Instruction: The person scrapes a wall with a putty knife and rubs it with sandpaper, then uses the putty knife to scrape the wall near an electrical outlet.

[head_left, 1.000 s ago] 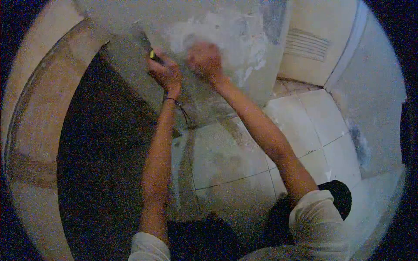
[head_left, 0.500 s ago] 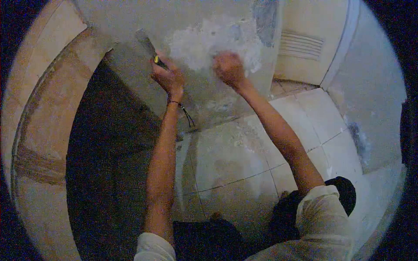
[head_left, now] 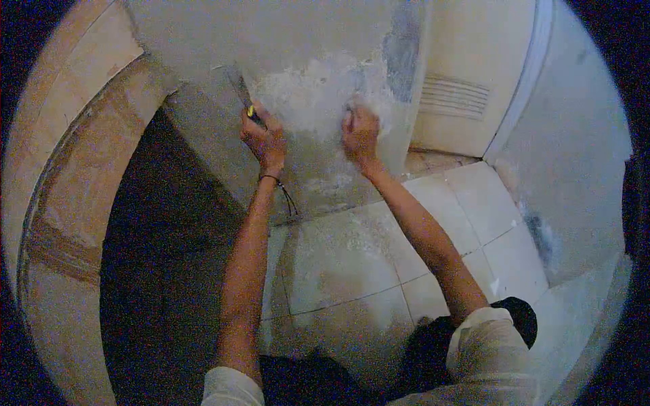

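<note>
My left hand [head_left: 265, 145] is closed round the handle of a putty knife [head_left: 240, 88], dark with a yellow part. The knife's blade points up and to the left, close to the grey wall [head_left: 284, 34]; whether it touches cannot be made out. A dark cord bracelet hangs at that wrist. My right hand [head_left: 361, 134] is curled at the lower right of a rough whitish patch [head_left: 305, 91] on the wall. Its fingers are pressed together, and whatever they hold is hidden or too small to name.
Right of the wall stands a cream door [head_left: 477, 40] with a slatted vent [head_left: 453, 97]. Pale, dusty floor tiles [head_left: 338, 271] lie below. A dark opening [head_left: 169, 237] with a curved edge takes up the left side. Another wall [head_left: 575, 155] rises at the right.
The view has tilted, so the wall and door sit lower and slightly left. Against the patch, both hands have shifted a little right. The putty knife stays in my left hand.
</note>
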The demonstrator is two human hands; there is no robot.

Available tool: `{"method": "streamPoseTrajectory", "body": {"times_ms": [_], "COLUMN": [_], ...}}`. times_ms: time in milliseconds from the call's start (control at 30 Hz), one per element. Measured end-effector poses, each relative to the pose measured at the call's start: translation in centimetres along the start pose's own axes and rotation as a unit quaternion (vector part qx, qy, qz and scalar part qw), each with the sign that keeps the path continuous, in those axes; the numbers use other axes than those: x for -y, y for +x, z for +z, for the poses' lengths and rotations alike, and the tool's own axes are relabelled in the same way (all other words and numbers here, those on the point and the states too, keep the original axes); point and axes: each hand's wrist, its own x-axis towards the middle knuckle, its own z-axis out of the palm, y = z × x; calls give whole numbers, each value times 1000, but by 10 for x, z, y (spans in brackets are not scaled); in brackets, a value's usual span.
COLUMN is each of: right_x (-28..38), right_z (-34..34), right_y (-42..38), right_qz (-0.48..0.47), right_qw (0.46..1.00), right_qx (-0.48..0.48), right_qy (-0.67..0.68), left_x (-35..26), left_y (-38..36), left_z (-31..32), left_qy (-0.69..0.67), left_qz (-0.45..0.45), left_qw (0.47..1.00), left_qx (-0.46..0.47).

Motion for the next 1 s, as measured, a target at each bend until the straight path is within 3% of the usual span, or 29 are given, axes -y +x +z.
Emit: {"method": "streamPoseTrajectory", "body": {"times_ms": [33,100,133,200,233,300,333,400,433,500,533,600,633,700,800,900,967,1000], "right_x": [-3,-9,-9,-9,-11,-15,-15,-13,-19,-28,-30,-22,-11,12,70,124,161,182], "right_z": [1,-6,-11,-8,-6,-11,-15,-25,-22,-22,-26,-37,-41,-52,-90,-109,-120,-120], "right_y": [-2,0,2,4,4,3,1,4,-1,-7,-6,-1,5,17,84,165,213,234], "right_qz": [-1,-314,-316,-21,-22,-245,-242,5,6,-213,-215,-41,-45,68,45,-28,-82,-119], "right_qw": [1000,938,937,997,997,961,961,998,997,970,970,997,997,990,991,987,978,965], "right_qx": [1,129,127,63,66,125,127,60,61,107,106,48,48,126,110,74,51,24], "right_qy": [1,-76,-78,-38,-36,-29,-29,-36,-36,-48,-46,-52,-47,-12,54,138,187,234], "left_x": [2,-1,-8,-10,-9,-4,2,0,-4,-12,-12,-10,-8,-2,-7,-53,-72,-75], "left_y": [-1,-2,-4,-1,-1,-3,-4,-2,-3,-5,-6,-2,0,-2,0,19,25,30], "left_z": [0,0,-5,-10,-12,-10,-6,-5,-8,-9,-7,-4,-4,0,8,3,2,2], "left_qy": [22,40,40,41,35,30,49,65,49,32,1,-29,-3,30,23,-34,-185,-182], "left_qz": [-2,-6,36,71,26,-21,24,69,31,-5,-28,-49,-27,-8,-33,-36,-202,-195], "left_qw": [1000,999,999,997,999,998,998,995,998,999,999,998,1000,999,997,992,961,963], "left_qx": [9,20,8,-12,18,54,28,-5,16,38,29,8,-5,-17,-71,-117,-33,-44]}}
